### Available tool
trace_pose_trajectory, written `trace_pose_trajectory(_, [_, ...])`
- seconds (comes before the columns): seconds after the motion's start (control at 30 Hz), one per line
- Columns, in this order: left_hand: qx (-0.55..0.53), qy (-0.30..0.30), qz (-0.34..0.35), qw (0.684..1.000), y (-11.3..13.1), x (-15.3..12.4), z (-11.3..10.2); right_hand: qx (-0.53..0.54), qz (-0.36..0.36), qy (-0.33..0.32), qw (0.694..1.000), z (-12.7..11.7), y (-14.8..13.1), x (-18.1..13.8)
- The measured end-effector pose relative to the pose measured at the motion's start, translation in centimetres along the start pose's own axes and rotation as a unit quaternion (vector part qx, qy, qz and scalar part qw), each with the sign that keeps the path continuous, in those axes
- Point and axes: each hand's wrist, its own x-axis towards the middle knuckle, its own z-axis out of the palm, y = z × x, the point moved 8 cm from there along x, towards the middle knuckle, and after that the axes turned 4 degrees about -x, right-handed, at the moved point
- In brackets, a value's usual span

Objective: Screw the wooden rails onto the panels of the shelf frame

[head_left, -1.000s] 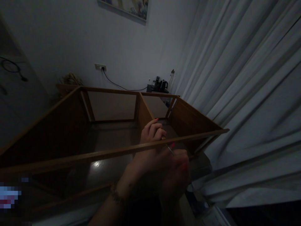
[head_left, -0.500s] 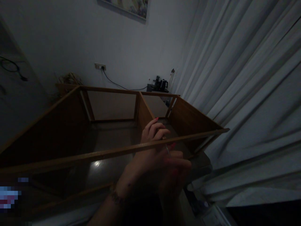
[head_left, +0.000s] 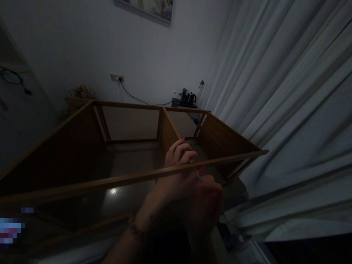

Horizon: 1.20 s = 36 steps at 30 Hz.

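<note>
A brown wooden cabinet frame (head_left: 82, 185) lies open in front of me, its near rail running across the view. My left hand (head_left: 177, 172) reaches over that rail, fingers curled and pinched around a small part at the rail's far side. My right hand (head_left: 207, 203) is closed around a thin metal tool (head_left: 198, 175), likely a screwdriver, whose tip points up at the spot under the left fingers. The room is dim and the small part cannot be made out.
A centre divider (head_left: 167, 128) splits the frame into two bays. Grey curtains (head_left: 288, 110) hang close on the right. A kettle set (head_left: 187, 99) stands on a low table by the far wall, with a cable running to a wall socket (head_left: 117, 77).
My right hand shifted slightly around the tool handle, fingers opening then closing again. My left hand and the frame stayed in place.
</note>
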Motion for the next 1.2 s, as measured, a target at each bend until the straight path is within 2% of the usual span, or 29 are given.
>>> trace_pose_trajectory(0.13, [0.001, 0.004, -0.005, 1.0, 0.0, 0.0, -0.2, 0.128, 0.059, 0.004, 0.99, 0.4, 0.2, 0.8])
trace_pose_trajectory(0.23, [0.005, 0.004, -0.009, 1.0, 0.0, 0.1, -0.2, 0.154, 0.095, -0.004, 0.983, 0.6, 1.0, 0.9])
trace_pose_trajectory(0.4, [0.004, 0.015, -0.006, 1.0, -0.1, 0.0, -0.2, 0.174, 0.115, 0.028, 0.978, -0.2, 2.0, 0.2])
trace_pose_trajectory(0.67, [0.003, 0.012, 0.001, 1.0, 0.1, 0.1, -0.1, 0.0, 0.031, 0.054, 0.998, -0.8, 0.0, -0.5])
trace_pose_trajectory(0.83, [0.005, 0.008, 0.001, 1.0, -0.2, 0.0, -0.1, -0.076, -0.026, 0.009, 0.997, 0.1, -1.5, -0.4])
trace_pose_trajectory(1.0, [0.006, -0.004, -0.005, 1.0, -0.2, 0.0, -0.1, -0.183, -0.1, -0.052, 0.977, 0.7, -2.6, -0.4])
trace_pose_trajectory(1.13, [-0.001, -0.008, -0.001, 1.0, 0.0, 0.1, -0.2, -0.241, -0.129, -0.08, 0.959, 1.2, -3.0, -0.2])
trace_pose_trajectory(1.2, [-0.002, -0.002, 0.001, 1.0, 0.1, 0.2, -0.3, -0.235, -0.132, -0.08, 0.96, 1.2, -2.9, -0.2])
